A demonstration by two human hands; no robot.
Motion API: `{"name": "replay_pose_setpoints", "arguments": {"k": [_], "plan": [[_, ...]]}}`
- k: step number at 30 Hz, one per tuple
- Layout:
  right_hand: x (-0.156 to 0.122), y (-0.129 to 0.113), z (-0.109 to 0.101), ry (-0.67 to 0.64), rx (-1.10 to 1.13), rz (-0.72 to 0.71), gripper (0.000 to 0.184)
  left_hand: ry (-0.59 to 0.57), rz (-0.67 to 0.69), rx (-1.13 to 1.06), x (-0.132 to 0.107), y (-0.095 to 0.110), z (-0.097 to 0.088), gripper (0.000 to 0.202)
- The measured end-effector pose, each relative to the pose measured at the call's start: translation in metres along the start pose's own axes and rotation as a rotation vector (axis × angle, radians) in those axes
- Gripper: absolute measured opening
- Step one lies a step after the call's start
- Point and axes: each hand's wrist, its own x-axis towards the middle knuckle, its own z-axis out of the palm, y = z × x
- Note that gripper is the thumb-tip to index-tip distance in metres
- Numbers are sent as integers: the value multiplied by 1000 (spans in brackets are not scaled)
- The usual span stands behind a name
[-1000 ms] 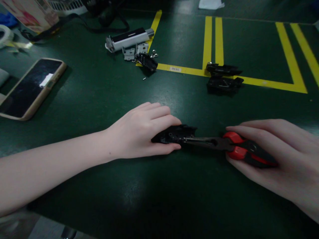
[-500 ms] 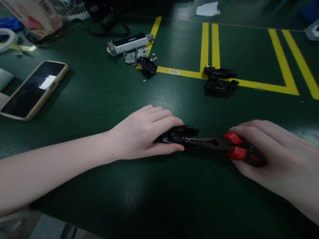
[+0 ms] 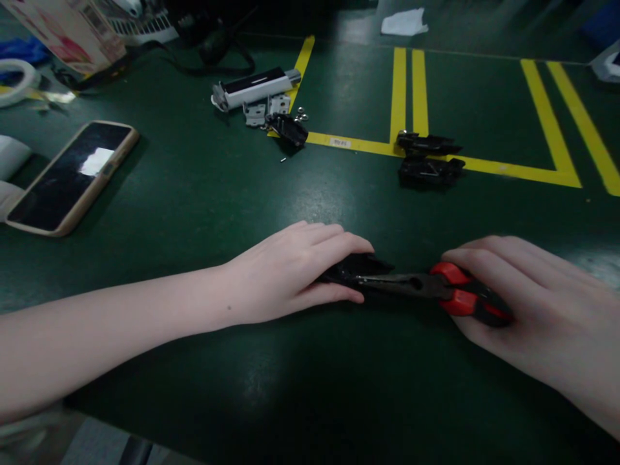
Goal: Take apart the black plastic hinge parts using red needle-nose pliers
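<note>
My left hand (image 3: 303,271) is closed around a black plastic part (image 3: 365,265), pinning it low over the green table (image 3: 290,387). Most of that part is hidden under the fingers. In my right hand (image 3: 527,290) are needle-nose pliers (image 3: 455,287) with red and black handles. Their long jaws point left and reach into the black part between my left thumb and forefinger. Whether the jaw tips grip anything is too dark to tell.
Farther back lie two black parts (image 3: 431,169) on yellow tape, and a white-and-black device (image 3: 256,87) beside metal brackets (image 3: 255,114), another black piece (image 3: 290,129) and small rings (image 3: 301,115). A phone (image 3: 72,177) lies at left, near a tape roll (image 3: 17,81).
My left hand has shifted slightly right and down along with the black part, and turned it a little. The pliers' jaws tilt slightly lower; my right hand has hardly moved.
</note>
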Motion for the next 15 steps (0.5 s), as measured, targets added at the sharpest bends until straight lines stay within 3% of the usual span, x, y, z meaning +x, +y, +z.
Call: {"name": "replay_pose_setpoints", "arguments": {"k": [15], "plan": [[2, 1, 1, 2, 3, 2, 21, 18, -25, 50, 0, 3, 2, 33]]}}
